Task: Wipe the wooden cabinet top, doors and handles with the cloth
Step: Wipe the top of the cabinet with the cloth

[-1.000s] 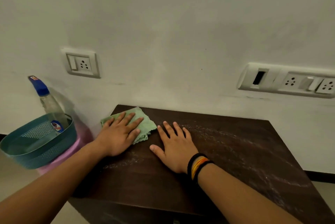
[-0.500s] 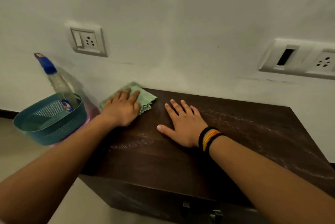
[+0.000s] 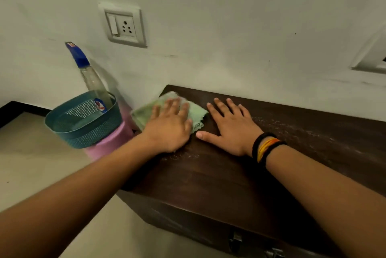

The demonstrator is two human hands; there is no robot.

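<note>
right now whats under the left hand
The green cloth, pressed flat on the back left corner of the cabinet top. The left hand covers the cloth's middle, so any dust beneath cannot be seen.

One head-worn wide-angle view looks forward and down from close above the cabinet top (image 3: 240, 174), tilted so the wall (image 3: 229, 17) fills the upper half. Both forearms reach in from the bottom corners. The floor (image 3: 31, 163) shows at the left edge.

Left hand (image 3: 169, 126) flat on cloth (image 3: 194, 114) — right hand (image 3: 231, 127) beside.
</note>
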